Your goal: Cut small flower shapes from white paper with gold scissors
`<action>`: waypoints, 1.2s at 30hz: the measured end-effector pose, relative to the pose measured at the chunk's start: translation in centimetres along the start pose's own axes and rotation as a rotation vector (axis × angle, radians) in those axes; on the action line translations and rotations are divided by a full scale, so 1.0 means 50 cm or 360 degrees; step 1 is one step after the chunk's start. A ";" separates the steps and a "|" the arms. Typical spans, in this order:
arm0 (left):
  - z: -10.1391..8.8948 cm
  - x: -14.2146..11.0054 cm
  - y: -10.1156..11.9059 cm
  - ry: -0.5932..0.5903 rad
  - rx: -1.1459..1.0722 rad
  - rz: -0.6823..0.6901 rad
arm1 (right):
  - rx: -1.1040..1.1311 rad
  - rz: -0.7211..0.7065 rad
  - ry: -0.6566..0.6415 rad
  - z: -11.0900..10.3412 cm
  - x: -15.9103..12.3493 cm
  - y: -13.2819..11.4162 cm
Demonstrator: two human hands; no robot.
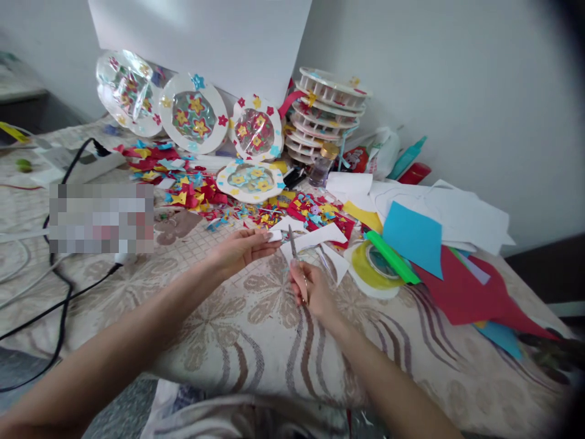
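Note:
My left hand (pixel 241 249) pinches a small white paper piece (pixel 276 235) at its fingertips, above the patterned cloth. My right hand (pixel 311 289) is closed around small scissors (pixel 294 249), whose blades point up toward the white paper. More white paper cut-outs (pixel 320 236) lie just behind the scissors. Both hands hover near the middle of the work surface.
Decorated paper plates (pixel 194 119) lean on the back wall beside a stack of plates (pixel 325 113). Coloured paper scraps (pixel 201 194) litter the cloth. Blue (pixel 414 236), red (pixel 470 289) and white sheets, a tape roll (pixel 371 268) and a green marker (pixel 392 257) lie right. Black cables (pixel 59 286) run left.

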State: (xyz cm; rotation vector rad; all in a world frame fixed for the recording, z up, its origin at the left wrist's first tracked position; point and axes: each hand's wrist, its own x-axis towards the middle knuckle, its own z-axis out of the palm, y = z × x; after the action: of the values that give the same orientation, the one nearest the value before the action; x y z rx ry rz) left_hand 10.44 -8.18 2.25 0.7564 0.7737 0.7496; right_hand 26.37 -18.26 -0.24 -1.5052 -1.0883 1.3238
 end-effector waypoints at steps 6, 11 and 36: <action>-0.070 0.022 0.058 0.0245 0.0678 0.0461 | -0.0030 -0.0082 -0.0100 -0.037 0.003 0.006; -0.124 0.048 0.066 0.0269 0.1220 0.0588 | 0.0005 -0.0063 -0.0111 -0.042 0.004 0.012; -0.127 0.039 0.072 0.0565 0.2016 0.1018 | -0.1998 -0.0443 -0.0271 -0.087 -0.036 -0.040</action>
State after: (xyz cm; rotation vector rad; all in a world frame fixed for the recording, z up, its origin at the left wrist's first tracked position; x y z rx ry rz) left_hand 5.16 -2.83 1.36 2.1168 1.3640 0.9359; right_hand 30.43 -19.63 2.59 -1.9403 -2.3789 0.4989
